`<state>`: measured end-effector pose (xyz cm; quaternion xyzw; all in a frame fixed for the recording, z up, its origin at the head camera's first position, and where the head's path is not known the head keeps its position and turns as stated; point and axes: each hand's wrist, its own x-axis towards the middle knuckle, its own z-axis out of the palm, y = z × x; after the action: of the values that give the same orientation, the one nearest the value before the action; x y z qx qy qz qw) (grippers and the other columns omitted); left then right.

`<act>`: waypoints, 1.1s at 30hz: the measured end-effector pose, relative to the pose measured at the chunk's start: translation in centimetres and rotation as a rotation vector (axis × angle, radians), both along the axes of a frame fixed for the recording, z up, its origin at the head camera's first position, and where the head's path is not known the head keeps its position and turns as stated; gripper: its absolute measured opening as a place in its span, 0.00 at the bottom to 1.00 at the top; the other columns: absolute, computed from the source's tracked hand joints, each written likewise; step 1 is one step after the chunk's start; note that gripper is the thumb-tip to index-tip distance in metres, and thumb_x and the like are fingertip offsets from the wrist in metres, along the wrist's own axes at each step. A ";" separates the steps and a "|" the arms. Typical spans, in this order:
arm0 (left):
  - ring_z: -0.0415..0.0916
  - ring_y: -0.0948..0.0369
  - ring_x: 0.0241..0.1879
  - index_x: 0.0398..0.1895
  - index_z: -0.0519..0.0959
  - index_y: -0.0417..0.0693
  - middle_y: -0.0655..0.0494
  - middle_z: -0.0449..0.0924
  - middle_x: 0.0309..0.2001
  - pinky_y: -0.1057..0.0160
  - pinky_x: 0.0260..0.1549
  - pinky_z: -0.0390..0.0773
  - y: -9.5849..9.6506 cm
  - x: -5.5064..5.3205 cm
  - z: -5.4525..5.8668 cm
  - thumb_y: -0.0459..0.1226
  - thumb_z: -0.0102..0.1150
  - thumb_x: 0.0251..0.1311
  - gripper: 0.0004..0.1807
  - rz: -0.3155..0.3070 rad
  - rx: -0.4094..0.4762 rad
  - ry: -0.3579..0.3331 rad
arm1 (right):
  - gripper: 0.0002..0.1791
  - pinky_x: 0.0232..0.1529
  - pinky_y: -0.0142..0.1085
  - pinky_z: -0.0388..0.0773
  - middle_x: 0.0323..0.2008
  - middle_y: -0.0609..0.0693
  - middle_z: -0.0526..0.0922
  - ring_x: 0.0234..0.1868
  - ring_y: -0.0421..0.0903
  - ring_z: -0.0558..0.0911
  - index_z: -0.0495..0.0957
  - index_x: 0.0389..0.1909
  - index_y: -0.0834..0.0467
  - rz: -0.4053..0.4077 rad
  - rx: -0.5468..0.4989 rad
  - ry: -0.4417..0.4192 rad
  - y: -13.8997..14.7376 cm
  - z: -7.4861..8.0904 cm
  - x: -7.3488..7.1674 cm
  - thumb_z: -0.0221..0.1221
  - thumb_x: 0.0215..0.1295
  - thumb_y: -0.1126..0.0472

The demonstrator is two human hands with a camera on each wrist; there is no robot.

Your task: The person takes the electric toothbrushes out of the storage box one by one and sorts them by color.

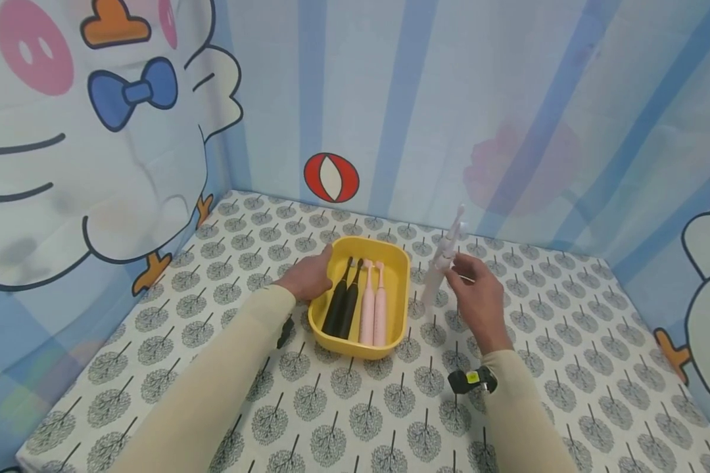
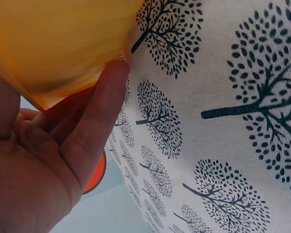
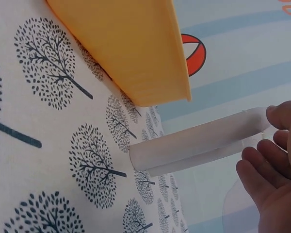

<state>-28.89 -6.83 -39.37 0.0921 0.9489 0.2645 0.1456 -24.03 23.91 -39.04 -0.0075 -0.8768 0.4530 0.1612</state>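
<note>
My left hand [image 1: 309,274] grips the left rim of a yellow plastic box [image 1: 397,299], thumb at the rim and fingers along the outer wall in the left wrist view. Inside the box two black electric toothbrushes [image 1: 335,309] lie beside two pink electric toothbrushes [image 1: 368,315], heads toward the far end. To the right of the box, my right hand [image 1: 479,292] pinches two white electric toothbrushes [image 3: 184,143] near their upper ends. They stand tilted, apart from the box, with their handle ends down by the cloth. Part of the right fingers is cut off in the right wrist view.
A white tablecloth [image 1: 331,427] with a grey tree print covers the table. Behind it hangs a pale blue striped curtain [image 1: 361,98] with cartoon birds and a red ball print [image 1: 331,177]. A black wrist camera [image 1: 472,379] sits on the right wrist.
</note>
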 end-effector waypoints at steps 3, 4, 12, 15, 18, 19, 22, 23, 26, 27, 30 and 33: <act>0.79 0.57 0.28 0.78 0.36 0.47 0.41 0.70 0.61 0.61 0.20 0.81 0.1 -0.1 0.0 0.33 0.50 0.68 0.44 -0.009 -0.003 0.001 | 0.24 0.53 0.46 0.77 0.55 0.53 0.79 0.54 0.52 0.79 0.74 0.62 0.55 -0.025 0.017 0.036 0.4 0.3 0.5 0.58 0.69 0.49; 0.79 0.57 0.28 0.78 0.35 0.47 0.40 0.70 0.61 0.61 0.20 0.81 0.1 -0.2 0.0 0.33 0.50 0.68 0.44 -0.013 -0.005 0.001 | 0.24 0.52 0.46 0.77 0.54 0.53 0.80 0.54 0.51 0.79 0.75 0.61 0.55 -0.034 0.020 0.050 0.5 0.4 0.6 0.58 0.69 0.49; 0.80 0.56 0.26 0.78 0.35 0.47 0.40 0.70 0.61 0.59 0.21 0.82 1.2 -0.9 0.5 0.31 0.49 0.68 0.44 -0.028 0.002 -0.006 | 0.23 0.45 0.42 0.77 0.49 0.50 0.83 0.47 0.47 0.81 0.77 0.59 0.55 -0.083 0.029 0.114 1.2 2.0 1.9 0.57 0.70 0.48; 0.80 0.56 0.25 0.78 0.34 0.47 0.40 0.71 0.58 0.59 0.20 0.82 2.1 -1.2 0.7 0.31 0.49 0.67 0.44 -0.047 0.017 -0.005 | 0.21 0.40 0.36 0.76 0.46 0.49 0.84 0.43 0.44 0.82 0.79 0.58 0.55 -0.108 0.028 0.127 1.4 2.6 2.4 0.58 0.69 0.49; 0.80 0.56 0.26 0.78 0.33 0.48 0.41 0.72 0.57 0.59 0.21 0.82 2.7 -1.4 0.8 0.31 0.49 0.67 0.45 -0.058 0.026 -0.020 | 0.20 0.36 0.32 0.76 0.43 0.50 0.85 0.40 0.45 0.83 0.80 0.56 0.55 -0.103 0.001 0.118 1.2 3.1 2.7 0.58 0.69 0.50; 0.80 0.56 0.27 0.78 0.33 0.49 0.41 0.72 0.57 0.59 0.21 0.82 2.8 -1.4 0.8 0.31 0.49 0.67 0.45 -0.060 0.027 -0.032 | 0.20 0.35 0.32 0.77 0.42 0.51 0.85 0.39 0.45 0.84 0.80 0.57 0.55 -0.098 -0.001 0.112 1.1 3.2 2.8 0.58 0.69 0.50; 0.80 0.55 0.28 0.78 0.31 0.51 0.41 0.71 0.58 0.58 0.21 0.83 2.7 -1.5 0.8 0.31 0.50 0.67 0.47 -0.060 0.028 -0.062 | 0.20 0.36 0.33 0.80 0.41 0.52 0.85 0.38 0.47 0.85 0.79 0.57 0.56 -0.058 -0.032 0.086 0.2 3.3 2.8 0.58 0.70 0.51; 0.80 0.55 0.28 0.78 0.30 0.52 0.41 0.71 0.58 0.58 0.21 0.83 2.6 -1.4 0.8 0.32 0.50 0.67 0.47 -0.056 0.025 -0.071 | 0.20 0.37 0.34 0.80 0.41 0.52 0.85 0.39 0.48 0.85 0.79 0.57 0.56 -0.041 -0.039 0.071 -0.2 3.3 2.8 0.58 0.70 0.51; 0.80 0.55 0.30 0.78 0.30 0.54 0.41 0.70 0.60 0.58 0.21 0.83 1.9 -1.4 1.0 0.33 0.52 0.67 0.48 -0.024 0.012 -0.097 | 0.21 0.41 0.38 0.81 0.41 0.52 0.84 0.39 0.48 0.85 0.78 0.57 0.56 0.022 -0.033 0.018 -1.7 3.5 2.3 0.58 0.69 0.50; 0.80 0.55 0.31 0.78 0.30 0.54 0.41 0.70 0.61 0.58 0.20 0.83 1.7 -1.4 1.1 0.34 0.52 0.68 0.48 -0.010 0.003 -0.104 | 0.21 0.41 0.39 0.82 0.42 0.52 0.84 0.39 0.48 0.85 0.78 0.58 0.56 0.044 -0.027 -0.003 -2.2 3.5 2.1 0.58 0.69 0.49; 0.80 0.54 0.33 0.78 0.29 0.55 0.41 0.69 0.62 0.59 0.19 0.82 1.1 -1.3 1.3 0.36 0.52 0.69 0.48 0.022 -0.018 -0.123 | 0.22 0.41 0.40 0.82 0.43 0.52 0.84 0.40 0.45 0.84 0.77 0.59 0.57 0.102 0.009 -0.064 -3.7 3.6 1.4 0.58 0.69 0.50; 0.80 0.53 0.33 0.78 0.29 0.54 0.41 0.68 0.62 0.60 0.17 0.82 1.0 -1.4 1.4 0.36 0.50 0.70 0.47 0.035 -0.045 -0.135 | 0.22 0.40 0.39 0.82 0.44 0.52 0.84 0.39 0.45 0.84 0.76 0.60 0.58 0.124 0.029 -0.124 -4.8 3.6 0.7 0.57 0.70 0.52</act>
<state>-30.30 -5.85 -37.94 0.0541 0.9440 0.2512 0.2068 -23.33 19.15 -35.45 0.0210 -0.8904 0.4479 0.0782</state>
